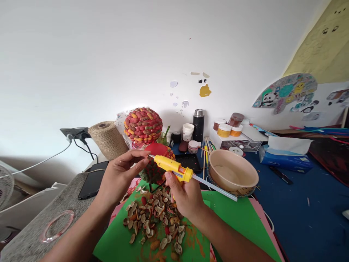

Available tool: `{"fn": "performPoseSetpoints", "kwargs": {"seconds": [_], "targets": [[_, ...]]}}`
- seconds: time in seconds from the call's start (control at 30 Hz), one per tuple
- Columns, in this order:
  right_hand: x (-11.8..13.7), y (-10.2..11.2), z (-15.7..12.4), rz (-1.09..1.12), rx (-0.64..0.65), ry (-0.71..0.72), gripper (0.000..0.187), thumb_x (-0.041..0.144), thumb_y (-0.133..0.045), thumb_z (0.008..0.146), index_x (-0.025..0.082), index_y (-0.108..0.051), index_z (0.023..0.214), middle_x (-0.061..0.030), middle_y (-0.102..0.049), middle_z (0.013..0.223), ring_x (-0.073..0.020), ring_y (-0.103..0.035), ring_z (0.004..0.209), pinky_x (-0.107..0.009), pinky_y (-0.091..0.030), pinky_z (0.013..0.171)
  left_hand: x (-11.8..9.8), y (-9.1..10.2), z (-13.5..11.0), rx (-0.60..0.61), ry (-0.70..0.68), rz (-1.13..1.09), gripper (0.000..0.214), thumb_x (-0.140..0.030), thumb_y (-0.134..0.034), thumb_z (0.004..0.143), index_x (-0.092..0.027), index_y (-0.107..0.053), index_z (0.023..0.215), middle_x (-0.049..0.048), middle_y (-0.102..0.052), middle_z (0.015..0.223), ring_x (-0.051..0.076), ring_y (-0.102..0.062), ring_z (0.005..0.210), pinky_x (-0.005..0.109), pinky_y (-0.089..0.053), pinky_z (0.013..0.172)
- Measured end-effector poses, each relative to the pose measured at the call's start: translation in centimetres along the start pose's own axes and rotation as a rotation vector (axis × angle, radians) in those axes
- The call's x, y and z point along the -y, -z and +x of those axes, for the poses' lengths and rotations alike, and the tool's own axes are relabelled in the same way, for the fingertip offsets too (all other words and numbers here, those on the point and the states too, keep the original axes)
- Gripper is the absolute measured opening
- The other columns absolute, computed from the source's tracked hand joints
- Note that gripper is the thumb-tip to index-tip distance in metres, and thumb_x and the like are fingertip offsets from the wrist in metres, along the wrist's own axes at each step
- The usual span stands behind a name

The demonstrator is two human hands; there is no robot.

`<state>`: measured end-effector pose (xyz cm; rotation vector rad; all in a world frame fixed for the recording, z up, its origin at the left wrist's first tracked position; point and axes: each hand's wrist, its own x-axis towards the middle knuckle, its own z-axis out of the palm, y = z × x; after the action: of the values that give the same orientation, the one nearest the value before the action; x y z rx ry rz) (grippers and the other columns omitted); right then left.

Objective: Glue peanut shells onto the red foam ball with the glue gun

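At eleven o'clock, ball (143, 125) seems covered; shells (159, 210) at six loose; left hand (122, 170) pinches unidentified piece (148, 158), right hand (187, 196) grips glue gun (168, 164).

glue gun (169, 165) partly hidden, fan (5, 186) cut off

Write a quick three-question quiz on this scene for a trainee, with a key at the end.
1. Which hand grips the glue gun, left or right?
2. True or false: the pile of shells lies inside the bowl.
3. Fill in the blank: just right of the paper cups in the picture stands a black ____ with a silver top.

Key:
1. The right hand; the left hand is up by the nozzle.
2. False; most of them lie on the green sheet.
3. Flask.
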<state>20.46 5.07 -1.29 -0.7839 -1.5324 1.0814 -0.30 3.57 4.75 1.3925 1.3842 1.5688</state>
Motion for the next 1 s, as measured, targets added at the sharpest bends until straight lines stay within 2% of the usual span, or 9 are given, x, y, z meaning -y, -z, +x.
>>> {"fn": "performPoseSetpoints", "kwargs": {"seconds": [0.43,0.77,1.0], "targets": [[-0.06,0.14,0.07,-0.008,0.002,-0.005,0.057,0.075,-0.059,0.110,0.023,-0.070,0.087,-0.0009,-0.063,0.068,-0.0142,-0.053,0.045,-0.025,-0.042,0.039,0.53,0.34,0.16,-0.011,0.017,0.027,0.044,-0.062,-0.104,0.080,-0.029,-0.095,0.107,0.0075,-0.090,0.108,0.027,-0.078,0.098,0.031,-0.064,0.080],[-0.06,0.11,0.01,-0.018,-0.015,-0.014,0.062,0.081,-0.059,0.109,0.024,-0.074,0.088,0.0019,-0.055,0.057,-0.0189,-0.059,0.048,-0.026,-0.043,0.041,0.02,0.06,0.00,-0.005,0.023,0.018,0.047,-0.065,-0.105,0.076,-0.028,-0.095,0.104,0.0088,-0.090,0.107,0.028,-0.079,0.097,0.034,-0.065,0.082],[-0.15,0.09,-0.08,-0.007,-0.007,-0.023,0.062,0.081,-0.060,0.109,0.024,-0.071,0.086,0.0024,-0.055,0.058,-0.0164,-0.055,0.045,-0.025,-0.042,0.040,0.18,0.23,0.02,-0.017,0.012,0.036,0.047,-0.066,-0.104,0.076,-0.029,-0.095,0.104,0.0077,-0.090,0.106,0.028,-0.080,0.097,0.033,-0.065,0.080]]}}
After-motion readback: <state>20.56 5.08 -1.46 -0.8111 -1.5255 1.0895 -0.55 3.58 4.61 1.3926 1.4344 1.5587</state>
